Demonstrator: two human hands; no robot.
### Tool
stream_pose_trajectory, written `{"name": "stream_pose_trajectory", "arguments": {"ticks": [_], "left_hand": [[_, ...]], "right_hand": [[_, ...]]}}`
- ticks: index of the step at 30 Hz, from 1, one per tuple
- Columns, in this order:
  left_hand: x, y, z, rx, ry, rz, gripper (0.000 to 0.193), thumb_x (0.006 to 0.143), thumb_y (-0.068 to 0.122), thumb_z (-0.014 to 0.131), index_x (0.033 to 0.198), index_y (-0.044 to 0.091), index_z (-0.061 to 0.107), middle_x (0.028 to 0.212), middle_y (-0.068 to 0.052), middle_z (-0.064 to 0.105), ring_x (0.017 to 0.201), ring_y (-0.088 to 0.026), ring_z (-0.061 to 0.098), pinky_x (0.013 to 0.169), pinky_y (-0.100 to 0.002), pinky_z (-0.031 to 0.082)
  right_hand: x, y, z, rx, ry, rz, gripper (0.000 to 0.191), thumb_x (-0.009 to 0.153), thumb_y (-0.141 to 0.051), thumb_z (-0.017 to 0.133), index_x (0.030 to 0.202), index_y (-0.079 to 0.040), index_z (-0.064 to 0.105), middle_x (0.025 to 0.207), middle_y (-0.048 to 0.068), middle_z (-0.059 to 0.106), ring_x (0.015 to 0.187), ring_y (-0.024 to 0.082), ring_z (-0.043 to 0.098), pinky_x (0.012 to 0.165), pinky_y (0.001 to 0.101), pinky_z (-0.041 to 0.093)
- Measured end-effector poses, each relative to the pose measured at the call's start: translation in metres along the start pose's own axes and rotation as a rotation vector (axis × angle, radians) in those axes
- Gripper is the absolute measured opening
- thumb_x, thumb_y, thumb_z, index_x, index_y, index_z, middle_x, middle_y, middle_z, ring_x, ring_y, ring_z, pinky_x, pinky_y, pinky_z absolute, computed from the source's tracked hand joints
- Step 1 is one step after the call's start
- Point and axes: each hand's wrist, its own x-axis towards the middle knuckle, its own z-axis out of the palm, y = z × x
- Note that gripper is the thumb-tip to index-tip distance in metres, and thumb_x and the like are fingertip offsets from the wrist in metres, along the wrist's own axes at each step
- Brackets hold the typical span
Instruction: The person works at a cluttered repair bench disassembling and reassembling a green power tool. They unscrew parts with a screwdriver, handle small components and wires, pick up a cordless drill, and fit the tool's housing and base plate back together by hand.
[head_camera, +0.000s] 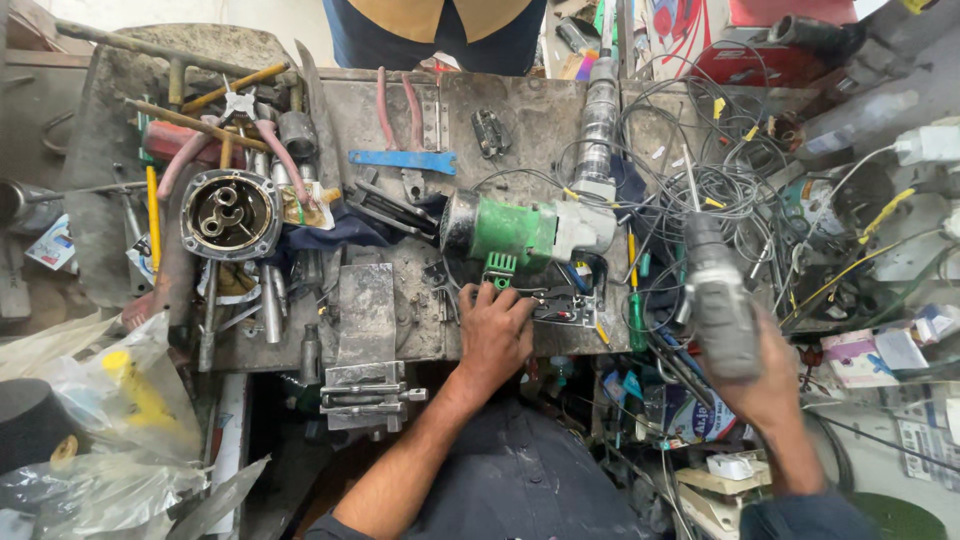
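Step in hand, as judged: stripping down the green power tool (510, 232), which lies on its side mid-bench, chuck end pointing away. Left hand (493, 335) rests palm down just in front of it, fingers narrow and curled at a small green part (499, 268) under the tool body; whether they pinch anything I cannot tell. Right hand (765, 385) is closed around a grey motor housing (720, 295), held upright off the bench's right edge.

Next move likely calls for a fine grip on small fittings.

Obstructions: tangled wires (700, 170) right of the tool, a round metal gear case (230, 213) and blue flat bar (403, 160) left. Another person (435, 30) stands across the metal workbench (530, 110).
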Motion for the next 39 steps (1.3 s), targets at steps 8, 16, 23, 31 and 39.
{"name": "stream_pose_trajectory", "arguments": {"ticks": [8,16,23,31,39], "left_hand": [[0.0,-0.006,0.001,-0.026,0.009,0.035,0.022,0.076,0.011,0.074,0.098,0.01,0.074,0.093,-0.006,0.064,0.097,-0.03,0.054,0.095,-0.051,0.037],[0.0,0.002,-0.002,-0.029,0.021,0.044,0.024,0.075,0.011,0.073,0.099,0.009,0.074,0.094,-0.007,0.064,0.098,-0.031,0.054,0.096,-0.052,0.037],[0.0,-0.001,0.004,-0.04,0.02,0.039,0.025,0.074,0.012,0.074,0.099,0.009,0.074,0.094,-0.008,0.063,0.098,-0.032,0.054,0.097,-0.053,0.037],[-0.002,0.0,0.003,-0.052,0.015,0.033,0.024,0.074,0.011,0.073,0.098,0.009,0.074,0.094,-0.008,0.063,0.099,-0.032,0.054,0.098,-0.054,0.036],[0.0,0.002,0.0,-0.06,-0.002,0.028,0.022,0.074,0.011,0.074,0.096,0.008,0.073,0.094,-0.008,0.063,0.098,-0.032,0.054,0.098,-0.054,0.036]], "right_hand": [[-0.028,-0.022,-0.092,-0.232,-0.268,-0.11,0.045,0.081,-0.021,0.081,0.123,-0.01,0.068,0.113,0.013,0.069,0.095,0.029,0.068,0.086,0.0371,0.053],[-0.013,-0.036,-0.121,-0.135,-0.662,-0.022,0.044,0.074,-0.021,0.085,0.116,-0.015,0.074,0.106,0.006,0.071,0.091,0.023,0.069,0.083,0.0355,0.055],[0.003,-0.057,-0.13,-0.075,-0.843,0.016,0.043,0.068,-0.022,0.088,0.11,-0.02,0.08,0.1,0.0,0.073,0.087,0.017,0.071,0.08,0.0341,0.056],[0.035,-0.117,-0.123,-0.058,-0.996,0.212,0.048,0.07,-0.015,0.082,0.118,-0.02,0.079,0.098,0.0,0.074,0.088,0.017,0.07,0.082,0.0323,0.057],[0.045,-0.136,-0.12,-0.009,-1.013,0.263,0.045,0.072,-0.012,0.082,0.117,-0.015,0.077,0.098,0.002,0.074,0.088,0.02,0.069,0.083,0.0339,0.057]]}}
